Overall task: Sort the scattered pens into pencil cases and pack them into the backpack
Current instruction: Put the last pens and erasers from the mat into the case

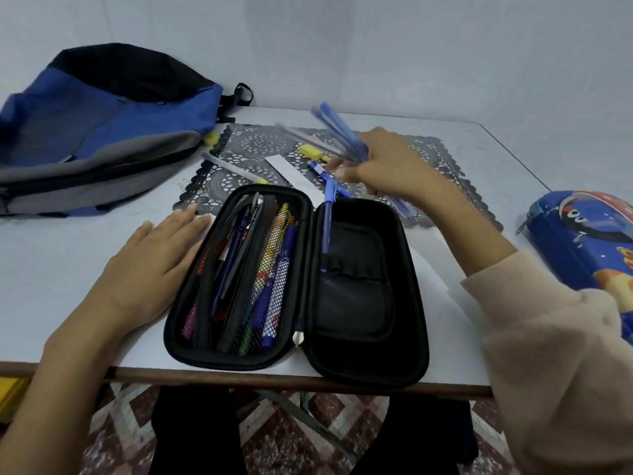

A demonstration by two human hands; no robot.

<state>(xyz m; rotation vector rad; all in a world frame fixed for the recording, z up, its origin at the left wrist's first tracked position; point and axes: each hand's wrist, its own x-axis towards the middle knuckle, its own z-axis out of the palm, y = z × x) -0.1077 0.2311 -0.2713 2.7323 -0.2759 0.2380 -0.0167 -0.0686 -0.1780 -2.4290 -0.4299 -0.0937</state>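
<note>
My right hand gripped a fanned bunch of blue pens just beyond the open pencil case, my left hand lay flat beside it, and a slack grip could have scattered them.

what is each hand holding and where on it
The right hand grips a bunch of blue pens nearer their lower ends; blur hides the finger placement. The left hand holds nothing, flat on the table beside the black pencil case.
</note>
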